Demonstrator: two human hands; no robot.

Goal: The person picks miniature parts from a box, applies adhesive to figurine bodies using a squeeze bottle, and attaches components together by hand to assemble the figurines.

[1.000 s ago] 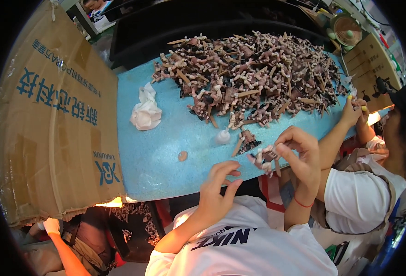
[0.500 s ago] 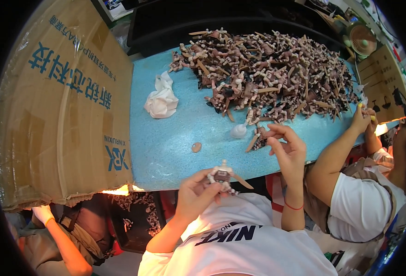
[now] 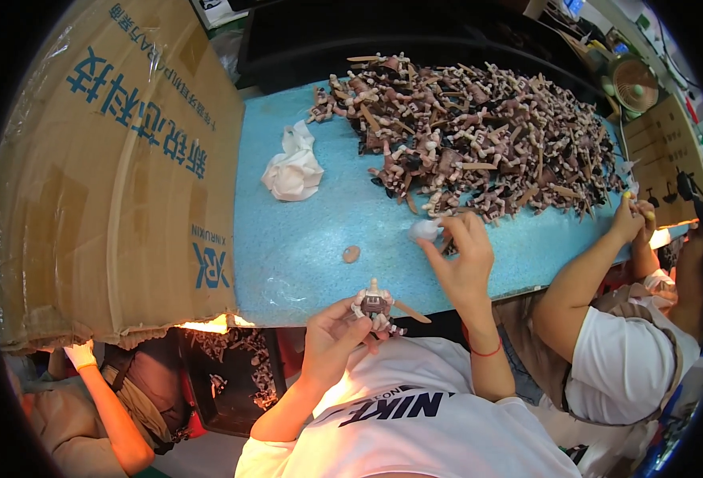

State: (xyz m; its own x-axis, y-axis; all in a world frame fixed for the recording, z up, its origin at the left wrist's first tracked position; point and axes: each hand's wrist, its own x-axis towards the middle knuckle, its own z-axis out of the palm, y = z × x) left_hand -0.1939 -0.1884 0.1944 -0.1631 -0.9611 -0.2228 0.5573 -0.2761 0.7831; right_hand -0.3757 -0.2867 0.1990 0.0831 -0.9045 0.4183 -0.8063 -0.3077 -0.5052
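Observation:
My left hand [image 3: 334, 334] is closed around a small toy figure [image 3: 375, 303] with a pale body, a dark brown chest piece and a tan blade-like part sticking out to the right. The figure is upright, with only a thin pale peg on top. Ahead and to the right, my right hand [image 3: 467, 259] has its thumb and fingers closed at a small white squeeze bottle [image 3: 424, 230], which still appears to rest on the blue tabletop [image 3: 288, 255]. The fingers partly hide the bottle's nozzle. A small flat brownish oval piece [image 3: 351, 254] lies between the hands, farther in.
A big heap of similar figures [image 3: 479, 135] covers the far right of the table. Crumpled white tissue [image 3: 293, 163] lies left of it. A tall cardboard box [image 3: 120, 191] walls the left side. Co-workers' arms [image 3: 587, 255] show at both sides; a black tray [image 3: 228, 382] sits below left.
My right hand has moved left and closed at the white bottle. My left hand keeps the figure in nearly the same place. The view has shifted slightly.

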